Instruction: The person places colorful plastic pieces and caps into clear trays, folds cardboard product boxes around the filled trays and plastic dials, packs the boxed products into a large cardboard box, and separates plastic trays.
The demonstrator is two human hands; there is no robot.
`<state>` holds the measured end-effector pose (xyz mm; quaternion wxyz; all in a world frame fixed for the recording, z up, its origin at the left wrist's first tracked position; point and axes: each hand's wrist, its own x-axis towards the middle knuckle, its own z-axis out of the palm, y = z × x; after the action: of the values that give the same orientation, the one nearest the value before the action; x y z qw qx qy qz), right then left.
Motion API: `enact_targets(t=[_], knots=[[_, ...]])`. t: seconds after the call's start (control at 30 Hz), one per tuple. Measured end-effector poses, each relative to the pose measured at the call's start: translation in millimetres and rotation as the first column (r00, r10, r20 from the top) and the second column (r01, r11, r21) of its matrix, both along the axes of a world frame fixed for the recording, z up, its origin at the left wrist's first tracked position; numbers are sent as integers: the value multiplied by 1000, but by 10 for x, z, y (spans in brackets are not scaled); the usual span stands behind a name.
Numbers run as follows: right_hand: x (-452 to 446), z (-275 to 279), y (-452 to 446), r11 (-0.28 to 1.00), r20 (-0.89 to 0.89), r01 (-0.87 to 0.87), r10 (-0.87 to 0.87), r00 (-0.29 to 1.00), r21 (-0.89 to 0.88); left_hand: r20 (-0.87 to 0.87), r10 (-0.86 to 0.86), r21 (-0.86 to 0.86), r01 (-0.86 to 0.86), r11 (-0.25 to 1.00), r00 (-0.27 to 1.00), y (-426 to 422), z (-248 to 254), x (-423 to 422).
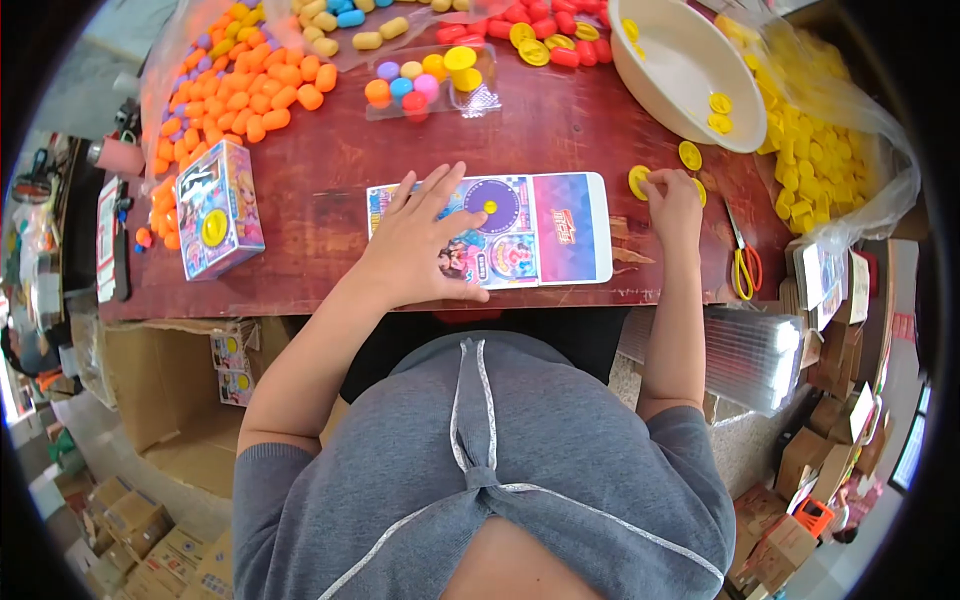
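A flattened, printed cardboard box (572, 232) lies in front of me, with a purple circle and a small yellow dot on its face. My left hand (415, 240) rests over its left part, fingers spread and pressing it to the table. Right of the box, my right hand (674, 205) has its fingertips pinched at the edge of a yellow plastic coin (638, 183). Another yellow coin (690, 155) lies just beyond that hand, and one more is partly hidden behind it.
An assembled box (220, 212) stands at left by orange capsules (245, 100). A blister tray (430, 85) of coloured pieces lies at the back. A cream basin (690, 70) holds yellow coins. Scissors (742, 262) and bagged yellow pieces (820, 150) are at right.
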<state>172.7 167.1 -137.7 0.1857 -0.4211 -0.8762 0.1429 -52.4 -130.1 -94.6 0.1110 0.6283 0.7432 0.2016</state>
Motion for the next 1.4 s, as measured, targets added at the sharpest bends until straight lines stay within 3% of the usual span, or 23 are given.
enact_targets(t=[0.03, 0.07, 0.13, 0.2, 0.3, 0.67, 0.83, 0.97, 1.17, 1.4], knots=[[-103, 161, -129, 998, -106, -8, 2, 994, -58, -12, 19, 18, -19, 1000, 1000, 20, -54, -13], [-211, 311, -264, 998, -104, -20, 14, 994, -57, -22, 38, 34, -37, 999, 999, 38, -120, -20], [-434, 566, -613, 944, -422, -294, 207, 883, -151, -40, 65, 60, -63, 996, 997, 42, -207, -4], [-655, 687, -1000, 843, -421, -497, 382, 822, -206, -12, 102, 66, -101, 993, 995, 39, -202, 24], [-915, 524, -1353, 771, -315, -605, 535, 784, -198, 71, 184, 89, -190, 978, 980, 88, -182, 58], [-1032, 606, -1434, 754, -36, -654, 653, 757, -60, 57, 177, 113, -183, 977, 982, 86, -178, 54], [-1039, 538, -1450, 775, -48, -631, 630, 775, -34, 85, 182, 143, -193, 971, 980, 85, -181, 66], [-981, 581, -1333, 730, -146, -659, 643, 752, -181, 70, 185, 130, -193, 972, 980, 96, -179, 61], [-873, 395, -1241, 743, -179, -662, 641, 746, -96, 115, 222, 162, -238, 958, 968, 135, -282, 45], [-855, 325, -1131, 711, -204, -658, 626, 753, -249, 85, 199, 125, -209, 970, 976, 198, -178, -5]])
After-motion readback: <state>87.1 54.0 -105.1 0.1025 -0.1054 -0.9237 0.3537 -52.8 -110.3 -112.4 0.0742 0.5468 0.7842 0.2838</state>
